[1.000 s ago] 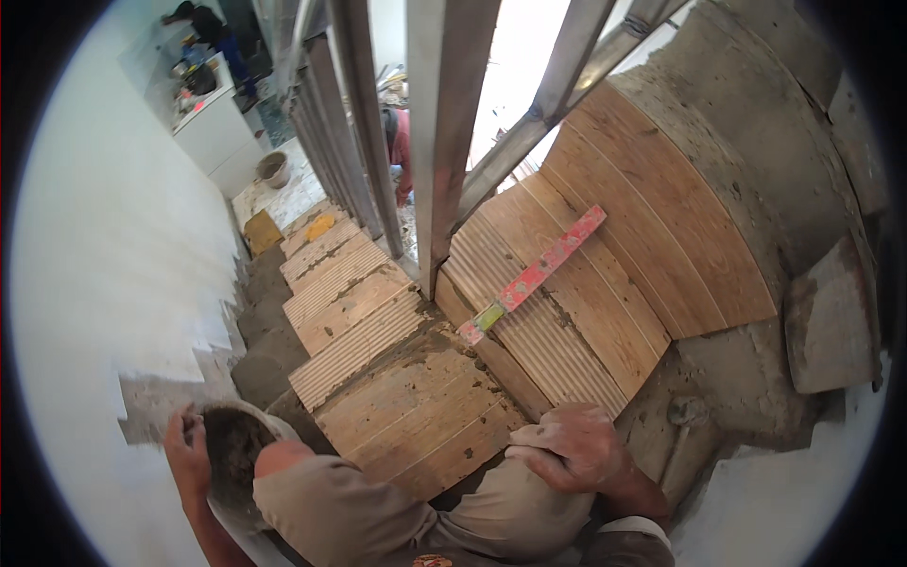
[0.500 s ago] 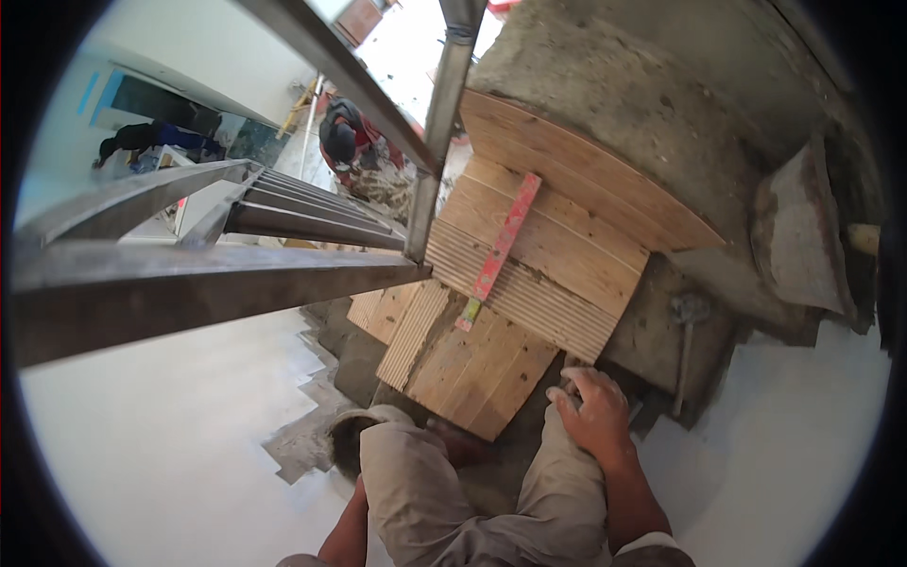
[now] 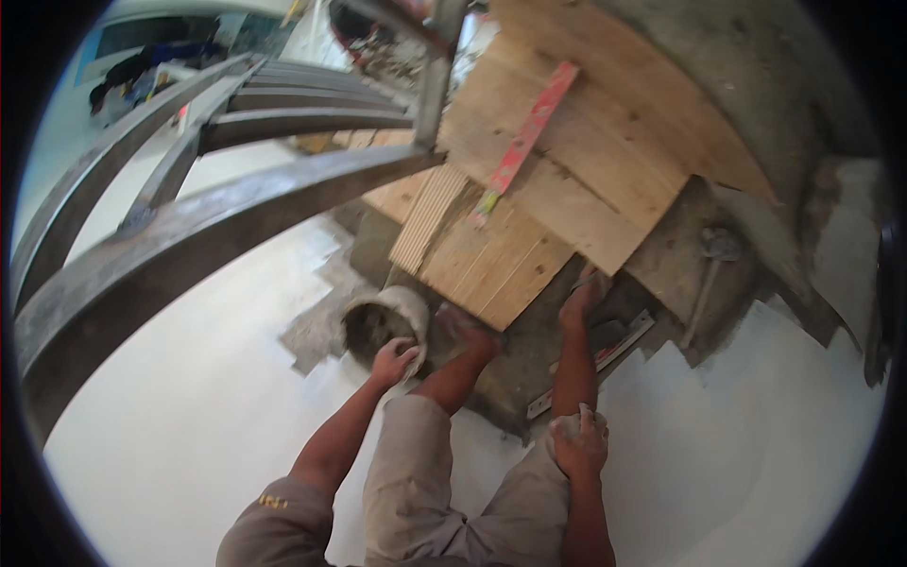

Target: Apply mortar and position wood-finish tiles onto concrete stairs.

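My left hand (image 3: 395,361) is at the near rim of a round, mortar-caked bucket (image 3: 406,307), its fingers curled at the edge; grey material shows inside. My right hand (image 3: 581,442) lies on my bent right knee, fingers stretched over it and holding nothing. Ahead of my bare feet are wood-look tiles (image 3: 501,269), some plain and one a ribbed strip (image 3: 427,222). A red spirit level (image 3: 534,128) with a yellow-green end rests slantwise across them. Beside my right foot lies a pale metal straightedge (image 3: 619,350).
A metal railing (image 3: 236,194) crosses the left side, and its post stands beside the tiles. On the rough cement at right lies a grey-headed mallet (image 3: 720,248). Pale floor (image 3: 208,350) spreads either side. Other people's dark clothing shows at upper left.
My left hand has come forward into view and reached the bucket rim. My right hand stays on my knee. The view has shifted, showing more of the bucket and my lower legs.
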